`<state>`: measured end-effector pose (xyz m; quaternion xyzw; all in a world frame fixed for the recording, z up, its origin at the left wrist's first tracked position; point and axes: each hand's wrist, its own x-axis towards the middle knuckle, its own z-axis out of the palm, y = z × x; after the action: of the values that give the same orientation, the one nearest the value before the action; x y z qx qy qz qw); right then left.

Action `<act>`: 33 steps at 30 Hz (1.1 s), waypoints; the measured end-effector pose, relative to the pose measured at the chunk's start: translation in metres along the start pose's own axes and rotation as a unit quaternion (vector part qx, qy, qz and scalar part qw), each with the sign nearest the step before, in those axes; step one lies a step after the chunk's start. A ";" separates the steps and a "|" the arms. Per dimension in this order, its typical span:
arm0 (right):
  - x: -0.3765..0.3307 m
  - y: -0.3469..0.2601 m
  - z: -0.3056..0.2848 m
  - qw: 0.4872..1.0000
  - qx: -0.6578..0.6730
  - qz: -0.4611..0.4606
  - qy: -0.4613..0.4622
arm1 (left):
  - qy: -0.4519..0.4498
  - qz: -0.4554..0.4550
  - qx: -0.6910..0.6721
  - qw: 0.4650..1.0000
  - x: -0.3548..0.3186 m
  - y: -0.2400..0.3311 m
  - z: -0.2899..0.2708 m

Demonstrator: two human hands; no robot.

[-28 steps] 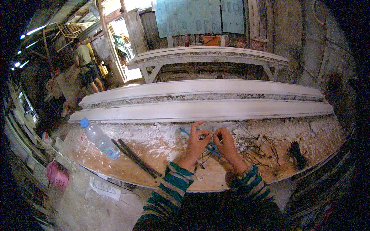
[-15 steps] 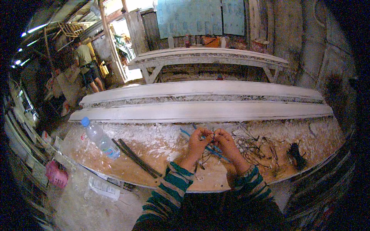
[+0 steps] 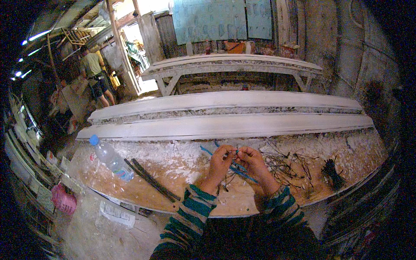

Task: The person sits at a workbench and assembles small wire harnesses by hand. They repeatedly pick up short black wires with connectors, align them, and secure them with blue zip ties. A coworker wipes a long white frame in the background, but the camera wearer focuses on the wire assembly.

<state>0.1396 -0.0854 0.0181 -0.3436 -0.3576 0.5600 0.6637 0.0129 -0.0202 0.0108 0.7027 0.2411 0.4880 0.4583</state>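
Over the near part of the worktable [image 3: 242, 201], my left hand [image 3: 220, 164] and my right hand [image 3: 255, 164] meet fingertip to fingertip. Both are closed in a pinch around something small, dark and bluish, mostly hidden by the fingers. Beneath them lie blue strips [image 3: 245, 174], partly covered by my hands. Thin dark strands [image 3: 281, 167] are scattered just right of my right hand. Farther right rests a gathered bundle of dark strands [image 3: 333, 175]. Two long dark rods [image 3: 151, 180] lie side by side to the left of my left hand.
A clear plastic bottle with a blue cap [image 3: 110, 160] lies on the table's left. Long white moulded lengths [image 3: 225, 125] run across behind my hands. Farther back stands another white-topped bench [image 3: 234, 63]. A pink container [image 3: 64, 199] is at lower left. Another person [image 3: 93, 71] stands at far left.
My hands stay over the same spot, with the fingertips drawn closer together and the grip slightly altered. The whole view has shifted a little.
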 end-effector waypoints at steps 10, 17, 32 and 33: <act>0.002 0.002 0.003 0.993 -0.090 -0.048 0.051 | -0.007 0.034 -0.026 0.999 0.001 -0.004 -0.002; 0.006 0.006 -0.005 0.975 -0.200 -0.083 0.058 | -0.015 -0.014 -0.033 0.999 0.001 -0.007 -0.004; -0.001 -0.003 0.004 0.979 -0.178 -0.101 0.013 | -0.079 -0.130 -0.164 0.975 0.003 -0.009 -0.004; -0.001 -0.002 0.003 0.978 -0.179 -0.107 0.013 | -0.083 -0.141 -0.171 0.972 0.003 -0.009 -0.004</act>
<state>0.1378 -0.0863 0.0215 -0.4236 -0.4780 0.4082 0.6522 0.0116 -0.0122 0.0052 0.6112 0.2114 0.3924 0.6540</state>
